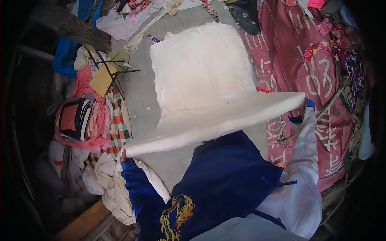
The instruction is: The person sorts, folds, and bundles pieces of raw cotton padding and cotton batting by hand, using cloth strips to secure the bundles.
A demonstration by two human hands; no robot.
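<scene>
A thick white sheet of padding (203, 64) lies on the grey floor mat, its near part lifted and stretched wide. At its near left corner, my left hand (123, 155) grips the edge, with little more than the thumb side showing beyond the blue sleeve. Over at the right corner, my right hand (306, 99) holds the padding, its fingers mostly hidden by the material and the cuff. The raised edge runs between both hands, above the blue garment with a yellow embroidered pattern.
Red cloth (281, 48) with white lettering spreads along the right. A small yellow folding stool (103, 79) lies at the left, near a stack of dark and red cloth (72, 117). Fabric scraps (128, 20) lie at the back; a wooden post (72, 26) juts in.
</scene>
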